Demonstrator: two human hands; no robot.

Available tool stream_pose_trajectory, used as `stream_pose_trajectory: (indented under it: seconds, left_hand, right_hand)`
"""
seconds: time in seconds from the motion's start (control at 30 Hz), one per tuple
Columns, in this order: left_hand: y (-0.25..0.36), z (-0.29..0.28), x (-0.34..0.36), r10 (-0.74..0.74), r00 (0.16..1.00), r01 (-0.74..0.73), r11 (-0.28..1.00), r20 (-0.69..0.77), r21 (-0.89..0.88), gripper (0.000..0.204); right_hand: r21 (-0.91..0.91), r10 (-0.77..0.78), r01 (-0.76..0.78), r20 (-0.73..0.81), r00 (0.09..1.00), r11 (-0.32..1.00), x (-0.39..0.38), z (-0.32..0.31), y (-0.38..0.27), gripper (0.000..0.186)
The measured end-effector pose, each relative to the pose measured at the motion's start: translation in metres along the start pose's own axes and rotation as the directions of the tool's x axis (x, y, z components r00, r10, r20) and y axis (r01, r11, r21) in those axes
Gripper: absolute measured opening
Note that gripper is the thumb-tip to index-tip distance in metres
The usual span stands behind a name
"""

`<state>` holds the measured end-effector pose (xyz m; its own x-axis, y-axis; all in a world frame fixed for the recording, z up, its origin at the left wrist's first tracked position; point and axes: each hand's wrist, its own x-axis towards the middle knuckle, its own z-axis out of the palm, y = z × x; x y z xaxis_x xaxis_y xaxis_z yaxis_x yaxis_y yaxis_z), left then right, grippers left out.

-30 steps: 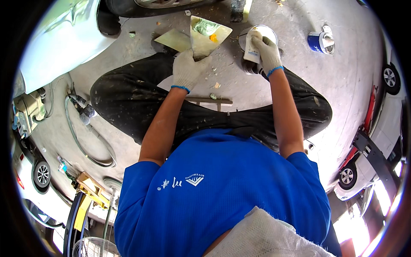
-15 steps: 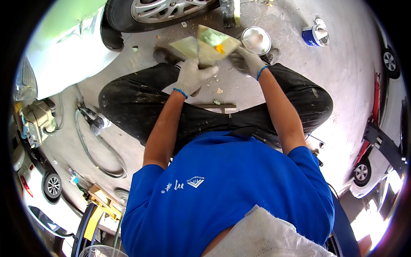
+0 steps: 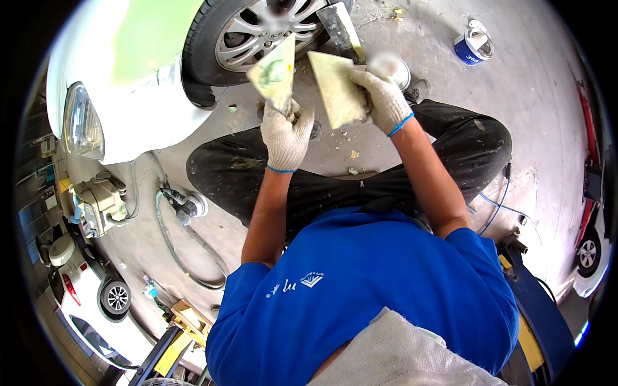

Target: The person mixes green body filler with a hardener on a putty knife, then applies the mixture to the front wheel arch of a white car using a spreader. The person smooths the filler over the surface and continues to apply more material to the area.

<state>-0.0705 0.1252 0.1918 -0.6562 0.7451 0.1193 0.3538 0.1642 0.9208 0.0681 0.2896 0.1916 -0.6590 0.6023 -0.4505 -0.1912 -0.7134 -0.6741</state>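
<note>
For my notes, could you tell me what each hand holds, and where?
Left hand: putty spreader, by its lower end. Right hand: flat mixing board, by its right edge.

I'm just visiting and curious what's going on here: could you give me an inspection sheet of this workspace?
Surface: grey concrete floor, speckled with filler crumbs.
Job's things: putty knife smeared with greenish filler; flat mixing board.
Clutter: blue can, open; sander on the floor.
Hands: left hand grips the knife; right hand grips the board; both gloved.
Cables: grey hose; thin blue cable.
Surroundings: white car with a green-primed patch, alloy wheel.
</note>
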Motion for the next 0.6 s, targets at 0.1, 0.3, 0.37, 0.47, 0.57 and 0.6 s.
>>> stream_pose_trajectory:
  seconds: [0.1,0.3,0.37,0.47,0.57,0.6]
  left_hand:
    - [0.019,0.020,0.019,-0.042,0.993,0.012,0.967,-0.110,-0.256,0.041]
    - [-0.024,0.034,0.016,0.097,0.990,-0.095,0.995,-0.101,0.027,0.065]
    - [0.022,0.030,0.006,0.250,0.968,-0.218,0.778,0.029,0.589,0.072]
    - [0.011,0.035,0.001,0.217,0.976,-0.193,0.795,0.028,0.576,0.078]
    - [0.012,0.038,-0.007,0.261,0.965,-0.221,0.803,0.007,0.553,0.074]
    - [0.012,0.039,-0.009,0.294,0.956,-0.244,0.802,-0.006,0.545,0.073]
  right_hand:
    - [0.052,0.034,-0.040,0.106,0.994,0.998,-0.025,0.033,-0.005,0.025]
    - [-0.045,-0.080,0.082,0.049,0.996,0.996,-0.031,0.033,-0.024,0.025]
    - [-0.033,-0.107,0.105,-0.052,0.993,0.994,-0.037,0.033,-0.036,0.026]
    - [0.031,-0.168,0.171,-0.064,0.984,0.985,-0.039,0.032,-0.042,0.026]
    - [0.020,-0.160,0.162,-0.051,0.986,0.987,-0.039,0.027,-0.044,0.025]
    - [-0.009,-0.148,0.148,-0.038,0.988,0.989,-0.037,0.024,-0.044,0.025]
